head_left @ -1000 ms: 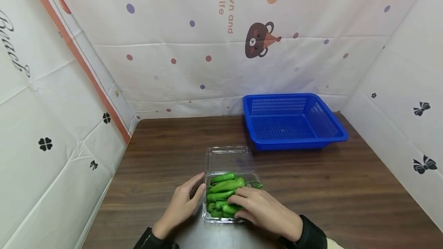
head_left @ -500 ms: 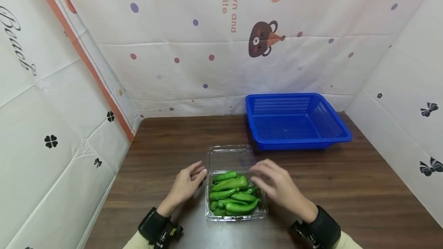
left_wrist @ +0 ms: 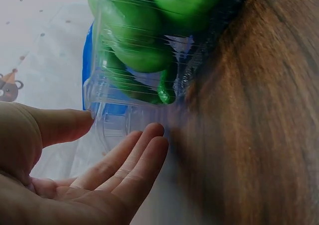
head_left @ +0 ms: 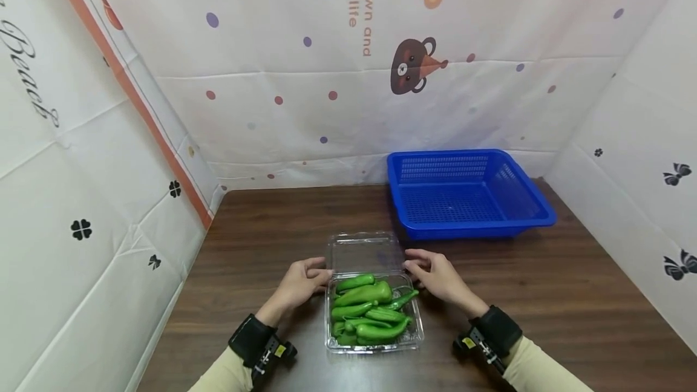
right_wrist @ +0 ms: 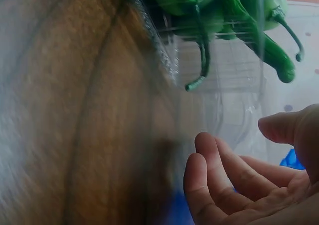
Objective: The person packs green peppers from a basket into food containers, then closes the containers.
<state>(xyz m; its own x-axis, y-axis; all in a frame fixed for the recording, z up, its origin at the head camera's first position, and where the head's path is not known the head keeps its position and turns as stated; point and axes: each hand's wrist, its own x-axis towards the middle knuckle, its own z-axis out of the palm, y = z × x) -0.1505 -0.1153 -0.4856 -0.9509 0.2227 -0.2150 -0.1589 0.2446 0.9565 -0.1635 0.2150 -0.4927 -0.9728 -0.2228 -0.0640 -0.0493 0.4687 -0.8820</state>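
A clear plastic clamshell box [head_left: 418, 326] sits on the brown wooden table [head_left: 544, 301], filled with several green peppers [head_left: 362, 310]. Its lid [head_left: 363, 253] lies open and flat behind it. My left hand [head_left: 306, 275] is at the box's back left corner, fingers straight, and in the left wrist view the thumb [left_wrist: 65, 124] touches the clear wall [left_wrist: 119, 125]. My right hand [head_left: 431, 269] rests at the back right corner with loosely bent fingers [right_wrist: 219, 170], close to the plastic and holding nothing. A pepper stem [right_wrist: 202, 60] hangs just past them.
A blue plastic mesh basket [head_left: 536, 210], with nothing in it, stands at the back right of the table. Printed white sheets wall in the left, back and right sides. Bare wood lies to the left and right of the box.
My right hand lifted off the peppers and moved to the box's back right corner. My left hand slid from the box's left side up to the back left corner.
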